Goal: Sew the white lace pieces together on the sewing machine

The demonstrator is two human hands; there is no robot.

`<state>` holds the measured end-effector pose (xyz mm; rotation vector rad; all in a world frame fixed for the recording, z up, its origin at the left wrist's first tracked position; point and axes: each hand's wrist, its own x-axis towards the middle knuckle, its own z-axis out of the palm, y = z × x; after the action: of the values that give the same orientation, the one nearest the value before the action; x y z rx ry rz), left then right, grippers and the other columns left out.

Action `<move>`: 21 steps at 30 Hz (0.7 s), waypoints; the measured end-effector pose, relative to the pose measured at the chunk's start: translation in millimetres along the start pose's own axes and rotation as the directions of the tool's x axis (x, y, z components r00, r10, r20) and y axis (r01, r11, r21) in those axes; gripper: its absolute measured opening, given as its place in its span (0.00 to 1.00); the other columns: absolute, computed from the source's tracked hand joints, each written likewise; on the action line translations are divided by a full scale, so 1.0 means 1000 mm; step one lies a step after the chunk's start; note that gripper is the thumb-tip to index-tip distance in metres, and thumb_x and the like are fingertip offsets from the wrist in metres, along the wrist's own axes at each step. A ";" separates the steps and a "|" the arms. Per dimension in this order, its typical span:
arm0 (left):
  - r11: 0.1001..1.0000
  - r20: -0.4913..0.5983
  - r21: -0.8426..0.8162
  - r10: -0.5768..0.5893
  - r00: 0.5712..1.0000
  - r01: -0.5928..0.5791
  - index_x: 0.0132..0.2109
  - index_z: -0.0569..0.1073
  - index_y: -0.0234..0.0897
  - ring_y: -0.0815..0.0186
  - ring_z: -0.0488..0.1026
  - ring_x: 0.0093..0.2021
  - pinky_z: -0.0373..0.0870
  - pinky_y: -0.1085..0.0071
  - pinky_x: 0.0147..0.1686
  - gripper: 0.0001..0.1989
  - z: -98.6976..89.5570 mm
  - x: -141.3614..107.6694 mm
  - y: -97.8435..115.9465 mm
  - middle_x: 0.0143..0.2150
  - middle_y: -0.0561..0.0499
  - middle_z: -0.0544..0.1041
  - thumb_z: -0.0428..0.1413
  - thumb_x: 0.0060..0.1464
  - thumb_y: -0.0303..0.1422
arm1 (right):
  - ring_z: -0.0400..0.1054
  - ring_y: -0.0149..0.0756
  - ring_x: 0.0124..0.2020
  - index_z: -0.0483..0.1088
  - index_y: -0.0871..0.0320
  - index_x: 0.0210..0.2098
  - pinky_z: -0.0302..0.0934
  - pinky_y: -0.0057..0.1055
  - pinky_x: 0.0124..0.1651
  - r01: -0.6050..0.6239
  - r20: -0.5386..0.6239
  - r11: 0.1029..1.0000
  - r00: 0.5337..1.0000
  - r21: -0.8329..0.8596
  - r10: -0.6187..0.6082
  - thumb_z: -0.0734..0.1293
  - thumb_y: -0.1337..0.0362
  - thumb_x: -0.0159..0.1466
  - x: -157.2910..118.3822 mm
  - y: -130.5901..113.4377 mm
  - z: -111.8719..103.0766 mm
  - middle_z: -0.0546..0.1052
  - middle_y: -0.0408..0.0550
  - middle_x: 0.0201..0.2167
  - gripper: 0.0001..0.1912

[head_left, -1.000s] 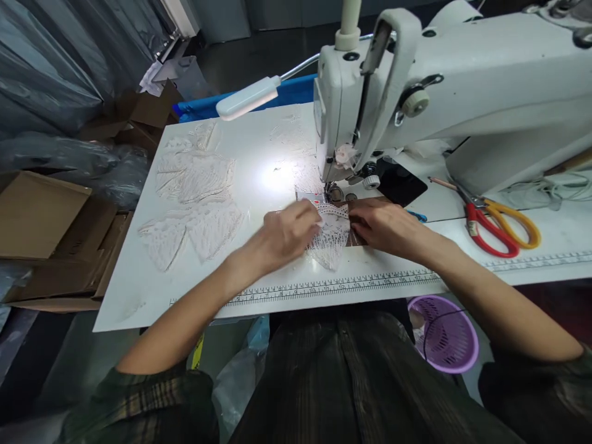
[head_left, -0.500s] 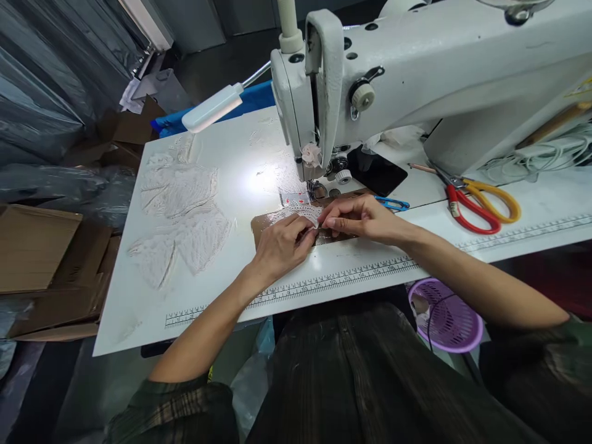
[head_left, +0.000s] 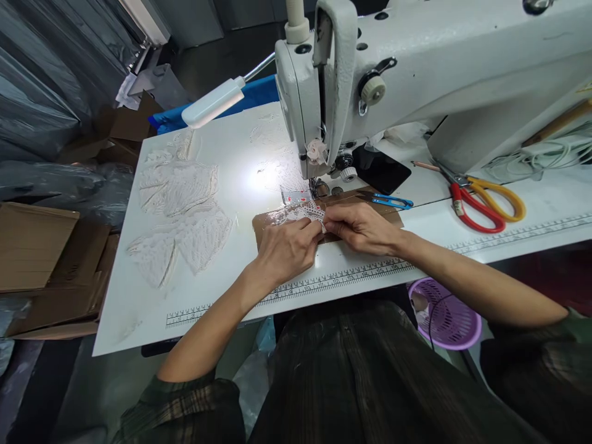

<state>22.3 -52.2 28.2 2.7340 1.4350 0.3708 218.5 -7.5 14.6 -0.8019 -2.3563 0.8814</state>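
Observation:
A small piece of white lace (head_left: 303,214) lies in front of the sewing machine's needle area, over a brown plate. My left hand (head_left: 292,248) is closed on its near edge, fingers curled under the palm. Close beside it, my right hand (head_left: 363,228) pinches the lace's right end between thumb and fingers. The fingertips of both hands nearly meet, and the lace edge between them is partly hidden. Just behind stands the presser foot of the white sewing machine (head_left: 303,105). Blue thread snips (head_left: 392,201) lie to the right of my right hand.
Several white lace pieces (head_left: 185,191) are spread on the left of the white table (head_left: 139,320). A black phone (head_left: 382,169) and red-and-yellow scissors (head_left: 485,200) lie to the right. A lamp (head_left: 213,103) hangs over the table. Below is a purple basket (head_left: 451,320); cardboard boxes (head_left: 37,246) stand left.
Both hands have shifted slightly to the right. My right hand has turned and its fingers have curled in more. The lace between the hands has moved a little, and more of the thread snips shows.

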 end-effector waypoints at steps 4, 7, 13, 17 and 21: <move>0.994 0.042 -0.072 -0.077 0.996 0.080 0.32 0.72 0.38 0.67 0.68 0.27 0.48 0.70 0.22 0.10 -0.005 -0.010 -0.013 0.28 0.52 0.76 0.49 0.60 0.30 | 0.57 0.36 0.25 0.61 0.55 0.25 0.50 0.35 0.31 -0.075 -0.224 0.974 0.974 -0.215 0.025 0.59 0.67 0.62 -0.014 0.019 -0.017 0.64 0.45 0.21 0.08; 0.891 0.061 -0.389 -0.229 0.971 0.235 0.32 0.73 0.37 0.71 0.65 0.23 0.56 0.72 0.23 0.10 -0.007 -0.019 -0.026 0.26 0.54 0.74 0.52 0.61 0.35 | 0.61 0.39 0.27 0.66 0.55 0.28 0.54 0.37 0.33 -0.186 -0.413 0.957 0.907 -0.221 0.080 0.59 0.65 0.65 -0.030 0.024 -0.038 0.68 0.48 0.24 0.10; 0.672 0.202 -0.678 -0.219 0.955 0.297 0.38 0.76 0.36 0.71 0.66 0.26 0.61 0.74 0.24 0.11 -0.009 -0.015 -0.024 0.30 0.51 0.76 0.55 0.60 0.39 | 0.68 0.47 0.51 0.72 0.55 0.55 0.62 0.42 0.50 -0.036 -0.140 0.998 0.989 0.055 0.043 0.69 0.55 0.63 -0.019 0.000 -0.032 0.74 0.54 0.51 0.22; 0.690 0.206 -0.668 -0.187 0.960 0.278 0.46 0.76 0.38 0.70 0.69 0.29 0.63 0.73 0.26 0.10 -0.017 -0.018 -0.021 0.35 0.50 0.77 0.54 0.62 0.37 | 0.70 0.40 0.42 0.76 0.57 0.49 0.62 0.35 0.43 -0.028 0.075 0.983 0.997 0.182 0.015 0.68 0.54 0.65 0.011 -0.009 -0.011 0.78 0.50 0.44 0.18; 0.628 0.125 -0.707 -0.339 0.932 0.324 0.51 0.73 0.38 0.67 0.73 0.35 0.69 0.72 0.30 0.14 -0.021 -0.020 -0.033 0.40 0.47 0.79 0.56 0.61 0.39 | 0.64 0.31 0.26 0.75 0.61 0.36 0.55 0.29 0.30 -0.163 0.055 0.919 0.987 0.359 0.154 0.65 0.57 0.65 0.032 -0.008 0.000 0.74 0.43 0.25 0.13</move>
<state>-20.0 -51.6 40.1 1.7946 1.3604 0.7510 193.6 8.6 28.1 -0.8357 -2.0766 1.3537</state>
